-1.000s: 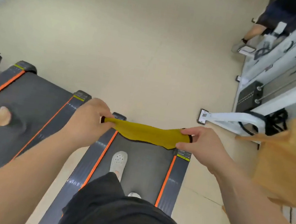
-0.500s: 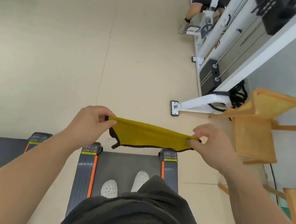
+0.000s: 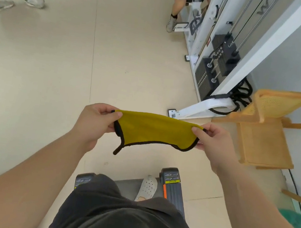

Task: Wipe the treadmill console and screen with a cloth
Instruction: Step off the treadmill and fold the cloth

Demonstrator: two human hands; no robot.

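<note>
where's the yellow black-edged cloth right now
In the head view, the yellow cloth with black edging is mid-frame, stretched in the air between the left hand and the right hand, above the floor past the grey treadmill deck.

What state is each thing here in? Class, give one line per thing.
yellow cloth: held spread in the air between both hands
left hand: pinches the cloth's left end
right hand: pinches the cloth's right end
treadmill: person stands on it, console out of view
wooden chair: upright on the floor

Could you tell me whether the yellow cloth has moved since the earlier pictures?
Yes: the cloth overlapped the treadmill deck at its end before; now it shows beyond it, against floor.
</note>
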